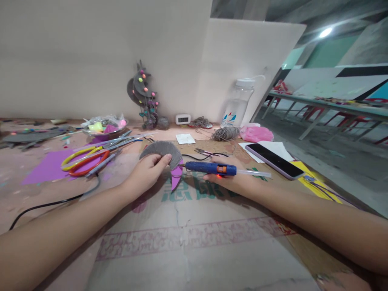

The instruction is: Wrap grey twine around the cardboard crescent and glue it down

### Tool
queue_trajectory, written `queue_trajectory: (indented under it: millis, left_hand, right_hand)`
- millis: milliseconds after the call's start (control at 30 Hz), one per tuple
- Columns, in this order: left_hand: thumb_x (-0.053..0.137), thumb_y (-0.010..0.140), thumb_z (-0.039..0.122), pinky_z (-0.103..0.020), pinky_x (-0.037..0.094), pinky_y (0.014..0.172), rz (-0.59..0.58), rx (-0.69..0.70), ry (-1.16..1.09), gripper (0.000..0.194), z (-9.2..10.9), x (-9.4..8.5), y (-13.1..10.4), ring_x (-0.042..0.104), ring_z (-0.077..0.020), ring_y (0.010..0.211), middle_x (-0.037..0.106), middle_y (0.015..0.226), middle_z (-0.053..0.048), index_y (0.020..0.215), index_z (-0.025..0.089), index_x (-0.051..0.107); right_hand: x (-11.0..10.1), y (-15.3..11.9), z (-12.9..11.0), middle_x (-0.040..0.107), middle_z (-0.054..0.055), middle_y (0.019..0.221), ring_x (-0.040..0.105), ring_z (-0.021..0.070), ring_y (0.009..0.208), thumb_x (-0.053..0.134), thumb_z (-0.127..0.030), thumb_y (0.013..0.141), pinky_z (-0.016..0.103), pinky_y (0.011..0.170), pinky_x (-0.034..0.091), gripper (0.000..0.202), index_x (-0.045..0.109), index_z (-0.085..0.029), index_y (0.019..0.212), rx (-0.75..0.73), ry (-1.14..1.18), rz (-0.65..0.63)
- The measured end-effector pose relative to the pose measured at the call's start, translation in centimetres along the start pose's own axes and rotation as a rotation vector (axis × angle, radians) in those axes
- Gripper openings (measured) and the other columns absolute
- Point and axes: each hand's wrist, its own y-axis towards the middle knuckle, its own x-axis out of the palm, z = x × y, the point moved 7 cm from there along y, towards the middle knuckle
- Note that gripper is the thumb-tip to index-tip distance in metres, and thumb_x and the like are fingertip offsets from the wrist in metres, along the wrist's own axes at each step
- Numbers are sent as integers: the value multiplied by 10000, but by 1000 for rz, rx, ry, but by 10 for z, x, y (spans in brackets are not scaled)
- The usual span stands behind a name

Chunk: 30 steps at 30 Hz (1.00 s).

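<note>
My left hand (152, 171) pinches a crescent shape (165, 150) mostly wound with grey yarn; its lower tip (176, 178) is bare purple. In my right hand (222, 176) is a blue glue gun (200, 167) with a clear glue stick out of its back and a red light glowing. The gun's nozzle points left and is at the crescent's right edge, near where grey meets purple; whether it touches cannot be made out. Loose yarn hangs beside the purple tip. Both hands are over a printed cardboard sheet (194, 250).
Scissors with red and yellow handles (89, 161) lie on purple sheet (45, 167) at left, near a bowl (106, 128). Behind are a decorated grey moon (142, 91), timer (182, 119), yarn bundle (226, 133) and bottle (236, 105). A phone (274, 160) lies at right.
</note>
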Motion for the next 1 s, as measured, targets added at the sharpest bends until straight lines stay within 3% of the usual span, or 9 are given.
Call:
queue_trajectory:
  millis: [1000]
  left_hand:
    - [400,850,480,-253,285,508,-19,-5,-12,424,-2,3,0,412,-127,541,378,531,40,544,188,423]
  right_hand:
    - [-2,0,5,589,20,693,541,137,634,610,-473,733,237,544,402,297,603,-177,758,50,63,26]
